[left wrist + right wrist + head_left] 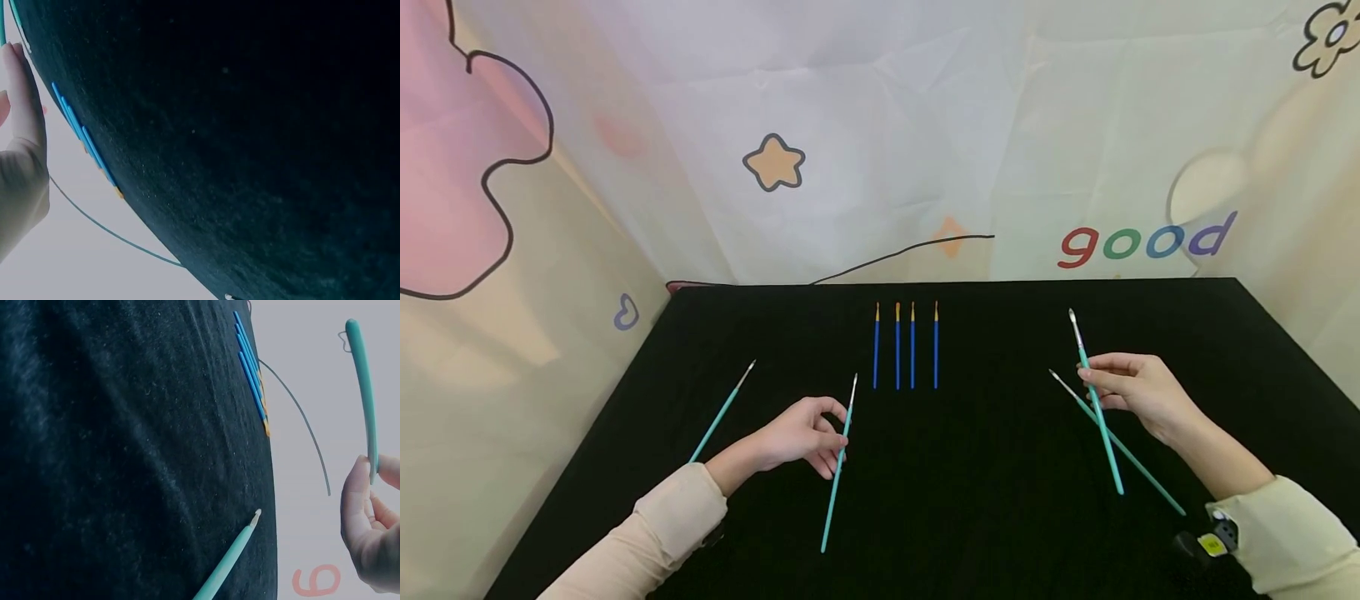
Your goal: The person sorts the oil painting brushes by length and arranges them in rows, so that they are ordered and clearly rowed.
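My left hand (801, 435) pinches a teal-handled paintbrush (831, 510) between thumb and fingers, its pale bristle end pointing up and away. On the right, my right hand (1142, 392) grips another teal paintbrush (1108, 450) partway along its handle, tilted with the bristles toward the back. Beneath that brush, and crossed by it in the head view, a third teal paintbrush (1150, 477) lies slanted on the black cloth. One more teal paintbrush (718, 423) lies at the left, its lower end hidden behind my left forearm. In the right wrist view, the held brush (364, 381) rises from my fingertips.
Several thin blue paintbrushes (897, 354) with orange-brown tips lie side by side at the middle back of the black-covered table (970, 500). A pale printed backdrop (880, 125) with the word "good" hangs behind the table and along its sides.
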`<state>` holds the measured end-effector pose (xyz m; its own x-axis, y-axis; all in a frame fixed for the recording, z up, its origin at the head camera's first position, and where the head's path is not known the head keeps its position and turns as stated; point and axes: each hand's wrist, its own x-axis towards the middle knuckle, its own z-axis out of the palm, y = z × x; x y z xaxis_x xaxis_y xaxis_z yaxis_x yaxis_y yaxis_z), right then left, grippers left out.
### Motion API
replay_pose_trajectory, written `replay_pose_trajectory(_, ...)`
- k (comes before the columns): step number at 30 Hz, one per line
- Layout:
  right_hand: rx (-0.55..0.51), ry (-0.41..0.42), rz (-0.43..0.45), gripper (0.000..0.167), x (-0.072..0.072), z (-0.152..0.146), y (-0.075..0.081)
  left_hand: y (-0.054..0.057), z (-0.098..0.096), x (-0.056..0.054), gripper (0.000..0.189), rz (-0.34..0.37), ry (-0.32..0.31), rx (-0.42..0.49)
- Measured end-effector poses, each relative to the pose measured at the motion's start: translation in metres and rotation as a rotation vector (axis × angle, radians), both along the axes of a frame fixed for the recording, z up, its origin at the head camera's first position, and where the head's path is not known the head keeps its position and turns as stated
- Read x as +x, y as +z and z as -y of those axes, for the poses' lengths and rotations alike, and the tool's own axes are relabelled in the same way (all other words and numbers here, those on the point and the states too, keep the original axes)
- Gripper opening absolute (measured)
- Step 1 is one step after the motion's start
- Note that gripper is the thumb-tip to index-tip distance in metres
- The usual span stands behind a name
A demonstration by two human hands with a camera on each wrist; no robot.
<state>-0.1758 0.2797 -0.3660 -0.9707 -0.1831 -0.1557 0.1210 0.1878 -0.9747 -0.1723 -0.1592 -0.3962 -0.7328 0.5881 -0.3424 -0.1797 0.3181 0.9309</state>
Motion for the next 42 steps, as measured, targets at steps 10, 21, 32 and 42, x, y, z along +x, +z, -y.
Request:
replay_pose_trajectory(10,-0.004,0.014,-0.005,0.007,0.000,0.007,0.001,-0.003,-0.009,0.001,0.028,0.066,0.003,-0.004)
replay_pose_trajectory(21,-0.008,0.023,0.004,0.007,-0.001,0.013,0.004,-0.006,-0.016,0.005,0.025,0.122,-0.003,-0.012)
replay_pose_trajectory(32,0.002,0.044,0.024,0.010,-0.005,0.024,0.003,-0.011,-0.022,0.002,0.029,0.153,0.020,-0.063)
replay_pose_trajectory(42,0.011,0.064,0.020,0.011,-0.003,0.040,0.000,-0.016,-0.026,-0.001,0.030,0.148,0.044,-0.073)
